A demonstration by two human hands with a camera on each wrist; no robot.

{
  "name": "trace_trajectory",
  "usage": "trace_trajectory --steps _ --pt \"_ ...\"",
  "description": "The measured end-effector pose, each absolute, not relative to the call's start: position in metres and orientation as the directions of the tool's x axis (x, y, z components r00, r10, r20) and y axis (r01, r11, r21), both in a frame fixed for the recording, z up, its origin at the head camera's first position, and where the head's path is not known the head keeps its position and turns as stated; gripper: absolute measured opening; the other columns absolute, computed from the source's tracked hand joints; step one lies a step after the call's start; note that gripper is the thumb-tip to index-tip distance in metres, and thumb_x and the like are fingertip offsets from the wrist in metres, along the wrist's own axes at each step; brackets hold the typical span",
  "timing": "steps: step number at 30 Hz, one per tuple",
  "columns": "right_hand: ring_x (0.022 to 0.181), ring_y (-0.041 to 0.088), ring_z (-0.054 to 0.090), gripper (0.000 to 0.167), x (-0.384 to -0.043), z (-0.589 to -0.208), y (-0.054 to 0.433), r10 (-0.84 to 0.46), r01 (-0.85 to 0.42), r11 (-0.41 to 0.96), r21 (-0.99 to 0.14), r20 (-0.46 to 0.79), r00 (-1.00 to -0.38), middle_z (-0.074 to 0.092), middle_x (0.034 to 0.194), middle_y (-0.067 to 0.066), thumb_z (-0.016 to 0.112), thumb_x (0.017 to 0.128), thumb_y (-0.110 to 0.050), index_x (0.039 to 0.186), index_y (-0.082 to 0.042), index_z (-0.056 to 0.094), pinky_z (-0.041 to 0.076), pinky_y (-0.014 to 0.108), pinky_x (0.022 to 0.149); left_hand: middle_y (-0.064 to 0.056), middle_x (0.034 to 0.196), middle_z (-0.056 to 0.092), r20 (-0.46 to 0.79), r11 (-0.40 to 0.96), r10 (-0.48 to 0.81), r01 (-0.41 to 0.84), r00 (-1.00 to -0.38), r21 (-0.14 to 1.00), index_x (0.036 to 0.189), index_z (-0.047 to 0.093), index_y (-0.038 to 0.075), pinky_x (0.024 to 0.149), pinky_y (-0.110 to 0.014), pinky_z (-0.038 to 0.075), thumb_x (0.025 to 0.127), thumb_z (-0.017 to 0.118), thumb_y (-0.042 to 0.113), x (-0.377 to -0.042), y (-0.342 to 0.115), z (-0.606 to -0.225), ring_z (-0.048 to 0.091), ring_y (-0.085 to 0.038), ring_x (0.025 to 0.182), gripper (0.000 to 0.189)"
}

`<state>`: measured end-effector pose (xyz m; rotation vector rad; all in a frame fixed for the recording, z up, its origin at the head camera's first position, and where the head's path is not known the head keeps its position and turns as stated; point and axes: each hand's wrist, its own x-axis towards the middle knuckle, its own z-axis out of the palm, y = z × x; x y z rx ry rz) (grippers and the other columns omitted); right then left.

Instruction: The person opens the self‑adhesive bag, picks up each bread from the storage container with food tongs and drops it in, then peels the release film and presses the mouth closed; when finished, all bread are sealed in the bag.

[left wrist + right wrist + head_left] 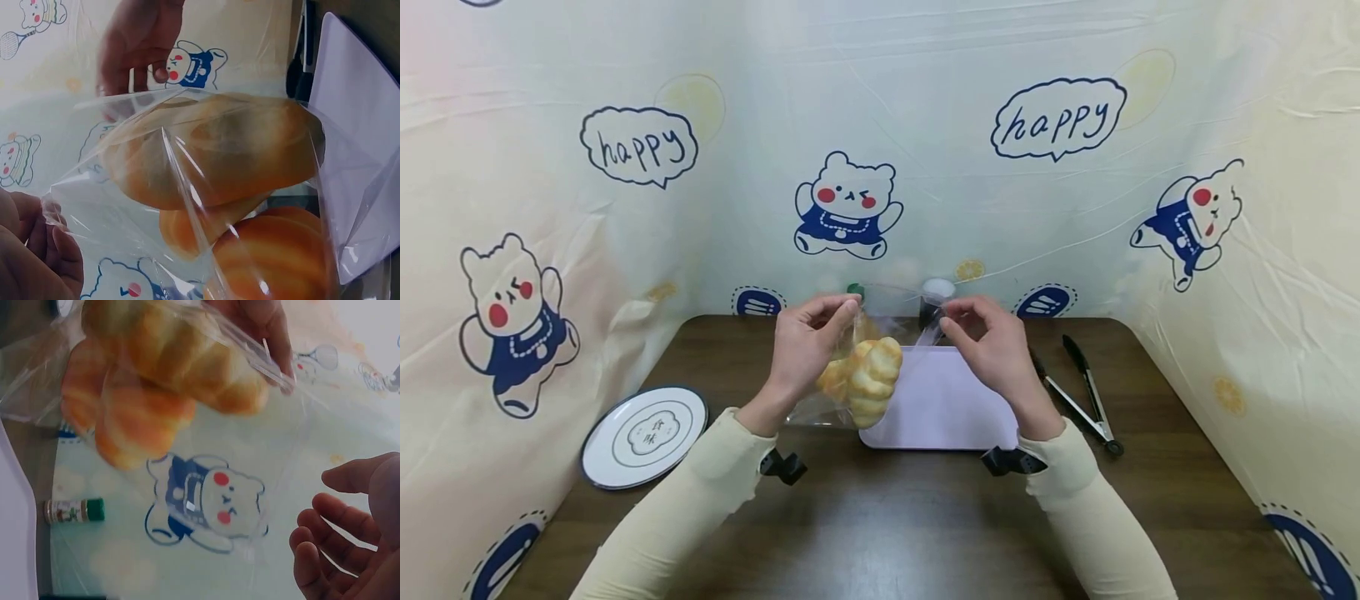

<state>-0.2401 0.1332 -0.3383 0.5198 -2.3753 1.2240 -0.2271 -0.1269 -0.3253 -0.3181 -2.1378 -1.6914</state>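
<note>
A clear plastic bag (87, 200) hangs over the table with several bread rolls inside. Uppermost is a pale, lumpy loaf (876, 379); below it lie rounder golden rolls (272, 250), partly hidden by it. My left hand (808, 337) pinches the bag's upper edge between thumb and fingers, as the left wrist view (47, 244) also shows. Across from it, my right hand (992, 346) is held close to the bag's other side. In the right wrist view its thumb and bent fingers (337, 519) stand apart, with nothing visible between them.
Behind the bag lies a pale lilac tray (947, 408). A round plate (647, 437) is at the left, and black-tipped metal tongs (1093, 400) lie spread at the right. A white-lidded jar (936, 292) and a green-capped shaker bottle (75, 511) stand at the back, before the printed cloth.
</note>
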Motion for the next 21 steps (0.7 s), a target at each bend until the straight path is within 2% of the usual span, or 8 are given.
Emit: trace_trajectory --steps 3,8,14,21 --pt "0.074 0.014 0.06 0.02 -0.238 -0.335 0.12 -0.186 -0.584 0.525 -0.619 0.585 -0.789 0.068 0.093 0.003 0.072 0.092 -0.024 0.109 -0.013 0.072 0.052 0.026 0.062 -0.005 0.106 0.077 0.438 0.242 -0.054 0.414 -0.897 0.878 0.108 0.078 0.011 0.07 -0.022 0.054 0.091 0.073 0.038 -0.227 -0.126 -0.326 0.067 -0.014 0.085 0.032" --pt "0.073 0.013 0.06 0.017 -0.237 -0.327 0.099 -0.256 -0.674 0.488 -0.554 0.648 -0.717 0.068 0.088 0.003 0.073 0.091 -0.02 0.105 -0.01 0.073 0.052 0.024 0.059 -0.007 0.106 0.076 0.453 0.265 -0.027 0.43 -0.891 0.863 0.109 0.077 0.011 0.071 -0.022 0.057 0.092 0.072 0.035 -0.226 -0.126 -0.328 0.068 -0.015 0.085 0.03" --pt "0.075 0.015 0.06 0.02 -0.235 -0.321 0.083 -0.292 -0.7 0.501 -0.509 0.662 -0.69 0.069 0.093 0.003 0.072 0.092 -0.021 0.11 -0.013 0.073 0.053 0.025 0.062 -0.007 0.107 0.075 0.462 0.282 0.027 0.45 -0.886 0.847 0.115 0.075 0.013 0.072 -0.021 0.056 0.094 0.07 0.032 -0.226 -0.125 -0.329 0.066 -0.017 0.085 0.029" --pt "0.083 0.023 0.064 0.025 -0.237 -0.317 0.071 -0.294 -0.74 0.491 -0.46 0.712 -0.637 0.071 0.106 0.005 0.071 0.093 -0.022 0.117 -0.013 0.073 0.059 0.03 0.064 -0.004 0.104 0.072 0.472 0.279 0.089 0.477 -0.877 0.833 0.119 0.075 0.018 0.071 -0.021 0.055 0.095 0.068 0.029 -0.224 -0.125 -0.328 0.061 -0.019 0.083 0.027"
